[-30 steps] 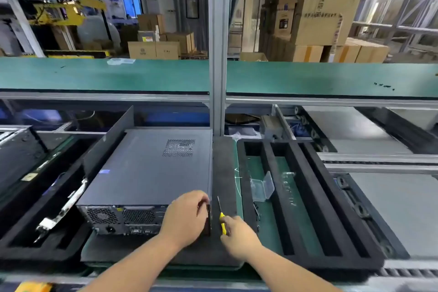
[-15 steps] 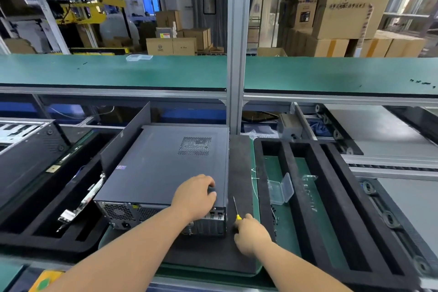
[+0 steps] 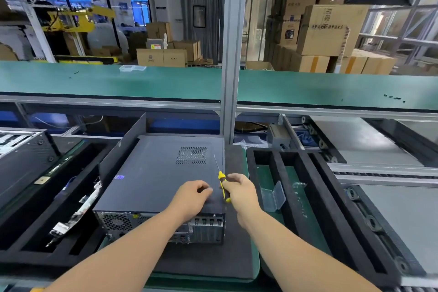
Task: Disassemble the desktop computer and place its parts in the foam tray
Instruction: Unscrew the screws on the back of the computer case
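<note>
Head view: one desktop computer (image 3: 161, 180) lies flat on a dark foam mat (image 3: 213, 261), its rear panel toward the near edge. The left hand (image 3: 192, 199) rests on its near right corner, fingers curled, holding nothing visible. Just beside it, the right hand (image 3: 241, 192) grips one yellow-handled screwdriver (image 3: 221, 184). One foam tray (image 3: 331, 208) sits right of the mat.

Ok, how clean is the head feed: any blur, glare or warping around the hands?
Head view: left hand, right hand and screwdriver are slightly soft; the case top shows no glare; the wide lens bows the shelf edge.
</note>
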